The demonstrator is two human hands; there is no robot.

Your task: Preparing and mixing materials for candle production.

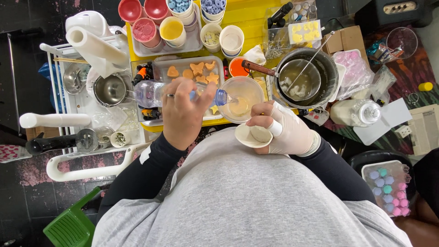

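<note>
left hand [183, 112]: ring on one finger, clenched around a clear plastic bottle [155, 93] lying tipped sideways, blue neck at the cup's rim
right hand [288, 132]: pale glove, grasping a clear plastic cup [241, 98] of pale liquid and a small cream dish [250, 136] under the fingers
just beyond left hand: tray of orange moulded shapes [194, 71]
beyond right hand: dark pot [311, 80] with ladle
farther off: row of coloured cups [173, 27] on yellow table

Grey shirt, black sleeves, ringed finger
</note>
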